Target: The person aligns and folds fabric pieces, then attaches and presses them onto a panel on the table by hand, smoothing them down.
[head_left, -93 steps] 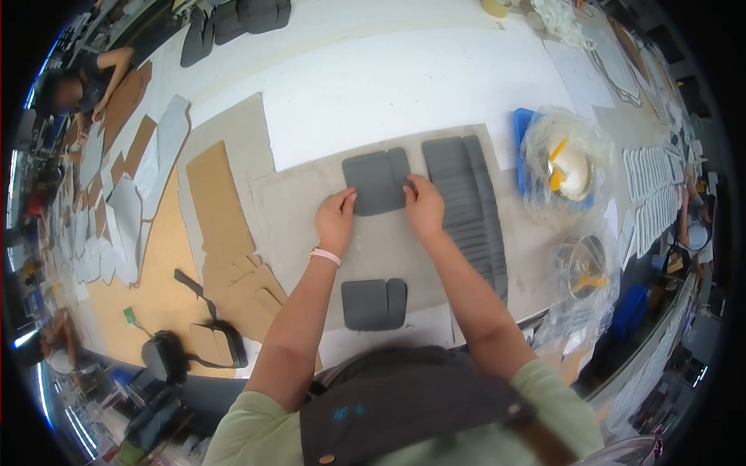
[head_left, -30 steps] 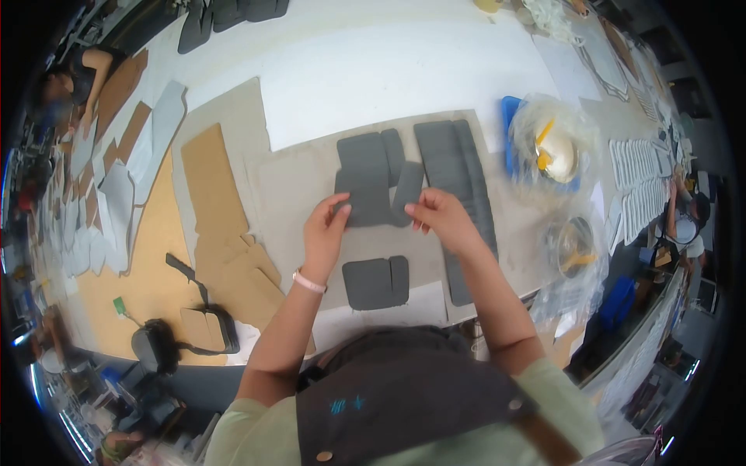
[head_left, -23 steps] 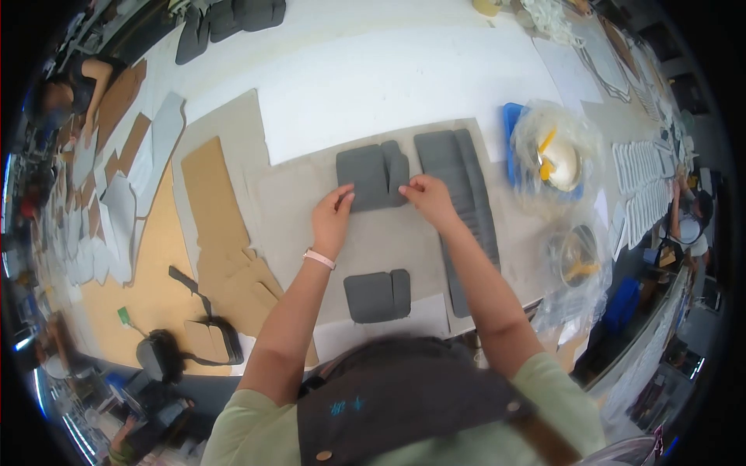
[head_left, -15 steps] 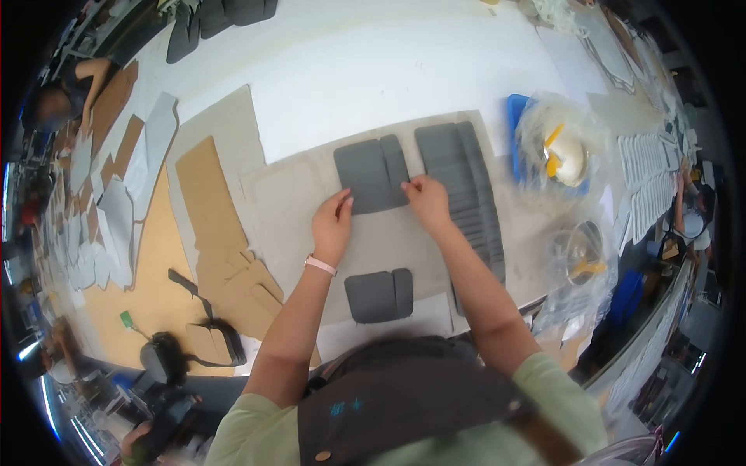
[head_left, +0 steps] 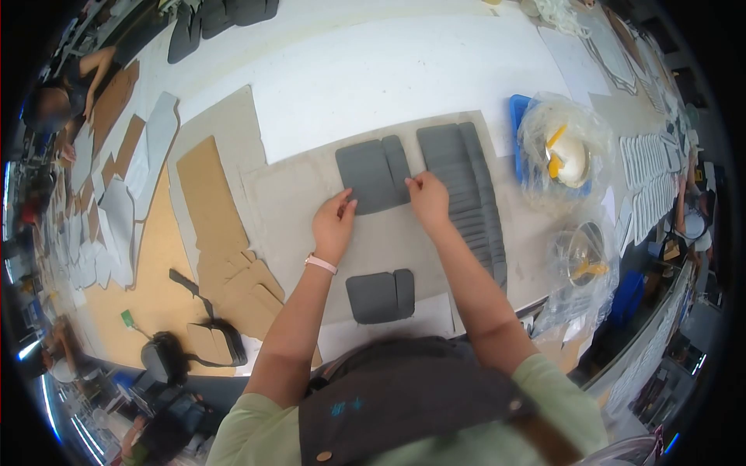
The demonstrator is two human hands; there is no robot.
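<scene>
A dark grey padded panel (head_left: 365, 172) with rounded corners, made of a wide part and a narrow strip side by side, lies on a grey-beige board. Thumb and fingers of my left hand (head_left: 332, 228) pinch its lower left corner. On the opposite side my right hand (head_left: 430, 203) grips the panel's right edge between fingertips. Just right of it lies a stack of several similar grey panels (head_left: 458, 175), overlapping and fanned toward me, partly covered by my right forearm. A smaller grey two-part panel (head_left: 379, 297) rests nearer my body.
At right, a plastic-wrapped white bowl with a yellow-handled tool (head_left: 571, 159) stands by a blue tray (head_left: 516, 116); a clear tub (head_left: 583, 256) is below. Left are brown card pieces (head_left: 208, 194) and a black bag (head_left: 225, 342). Other people (head_left: 93, 74) work at the table's sides.
Hardly anything differs. The whole view has shifted very slightly, and both hands keep their places at the panel's edges.
</scene>
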